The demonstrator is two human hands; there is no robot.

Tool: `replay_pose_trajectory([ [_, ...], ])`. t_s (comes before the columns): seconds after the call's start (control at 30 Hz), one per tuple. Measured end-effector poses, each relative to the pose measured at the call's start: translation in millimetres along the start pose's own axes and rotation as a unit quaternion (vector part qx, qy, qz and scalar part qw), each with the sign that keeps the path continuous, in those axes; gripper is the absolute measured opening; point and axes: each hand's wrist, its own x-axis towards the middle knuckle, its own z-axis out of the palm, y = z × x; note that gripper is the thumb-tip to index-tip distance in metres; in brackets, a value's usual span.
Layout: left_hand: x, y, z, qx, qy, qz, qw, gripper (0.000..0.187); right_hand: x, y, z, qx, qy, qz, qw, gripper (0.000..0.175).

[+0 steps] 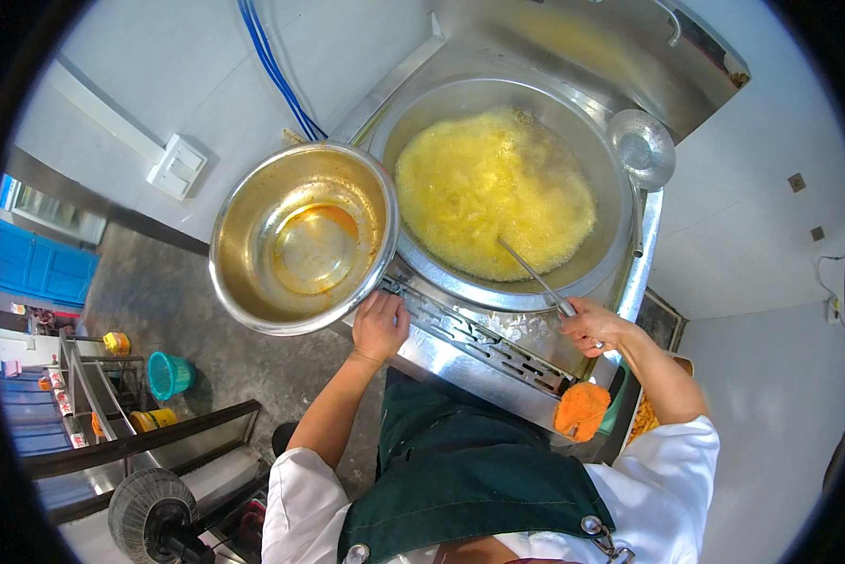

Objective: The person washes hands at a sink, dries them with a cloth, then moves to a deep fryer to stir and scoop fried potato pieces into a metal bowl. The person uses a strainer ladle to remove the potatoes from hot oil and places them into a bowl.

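Observation:
My right hand (pixel 592 326) grips the handle of a metal utensil (pixel 535 273). Its far end is hidden in the bubbling yellow oil (pixel 493 190). The oil fills much of a large, wide steel wok (pixel 613 233) set into a stainless-steel stove (pixel 458 359). My left hand (pixel 381 326), with fingers curled, is against the near rim of a steel basin (pixel 243 233); whether it grips that rim is unclear. Orange-red liquid residue stains the basin's inside. The basin overhangs the stove's left side, close against the wok.
A perforated skimmer (pixel 641 151) lies at the wok's right. An orange cloth (pixel 582 412) is on the stove's front right corner. Beyond it sits a container of orange-yellow pieces (pixel 644 421). On the left are a fan (pixel 153 507), a teal bucket (pixel 170 375) and a wall switch (pixel 177 167).

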Motion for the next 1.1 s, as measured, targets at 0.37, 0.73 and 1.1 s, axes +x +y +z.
replay_pose_trajectory([
  [0.37, -1.9, -2.6, -0.6, 0.0, -0.016, 0.002, 1.0, 0.002, 12.1, -0.1, 11.2, 0.129, -0.045, -0.093, 0.986, 0.022],
  [0.73, -3.5, -4.1, 1.3, -0.012, -0.019, -0.003, 1.0, 0.002, -37.5, 1.9, 18.6, 0.109, -0.005, -0.167, 0.98, 0.018],
  [1.1, -4.1, -2.9, 1.7, -0.019, -0.01, -0.005, 1.0, 0.003, -41.2, 7.4, 24.2, -0.084, 0.168, -0.188, 0.964, 0.022],
])
